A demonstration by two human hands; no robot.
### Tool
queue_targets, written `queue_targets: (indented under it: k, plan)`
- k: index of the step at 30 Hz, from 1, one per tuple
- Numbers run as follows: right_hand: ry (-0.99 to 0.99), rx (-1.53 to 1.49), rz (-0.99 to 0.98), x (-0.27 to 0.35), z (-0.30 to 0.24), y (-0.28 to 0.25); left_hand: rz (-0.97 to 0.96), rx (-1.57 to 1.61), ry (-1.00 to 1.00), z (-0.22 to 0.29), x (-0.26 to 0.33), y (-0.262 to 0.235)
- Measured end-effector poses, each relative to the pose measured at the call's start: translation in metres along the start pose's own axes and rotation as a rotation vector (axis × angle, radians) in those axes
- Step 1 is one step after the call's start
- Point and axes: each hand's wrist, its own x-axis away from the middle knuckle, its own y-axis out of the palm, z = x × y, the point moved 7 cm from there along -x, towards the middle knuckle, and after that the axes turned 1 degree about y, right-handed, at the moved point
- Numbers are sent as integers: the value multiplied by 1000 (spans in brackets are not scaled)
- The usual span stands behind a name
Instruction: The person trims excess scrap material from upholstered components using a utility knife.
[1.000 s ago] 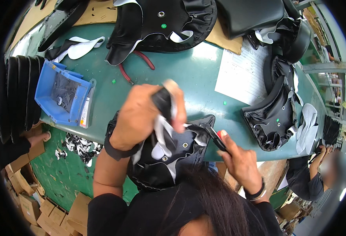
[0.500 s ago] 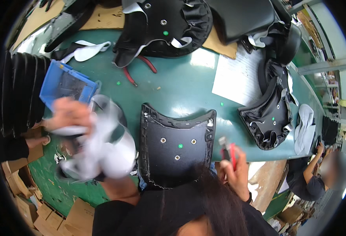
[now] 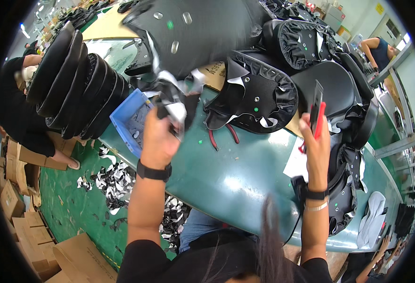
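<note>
Brown cardboard boxes [image 3: 16, 207] crowd the lower left of the frame on the green floor, with black-and-white offcuts [image 3: 115, 181] scattered beside them. Above, at middle left, a row of black padded seat shells [image 3: 70, 80] stands on edge next to a blue plastic parts tray [image 3: 131, 123]. Just right of the tray the left hand [image 3: 159, 137] is raised and closed around a bunch of black and white fabric strips [image 3: 172, 101], held above the green table top [image 3: 226, 177]. At centre lies a black seat cover with frilled edge [image 3: 257, 96], red-handled pliers [image 3: 221, 137] beside it. Toward the right, the right hand [image 3: 313, 141] grips a black and red hand tool [image 3: 316, 111] upright, over a white paper sheet [image 3: 296, 165]. A small yellow sign [image 3: 380, 8] hangs on the wall at upper right
</note>
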Motion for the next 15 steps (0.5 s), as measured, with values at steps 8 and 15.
queue_targets:
  k: [8,15]
  plan:
    - [305,-615,-175,-47,88,39,-1377,-591,-431,-7,178,53]
    - [584,-686,-68,120,47,5,-120,-720,-102,18,121,6]
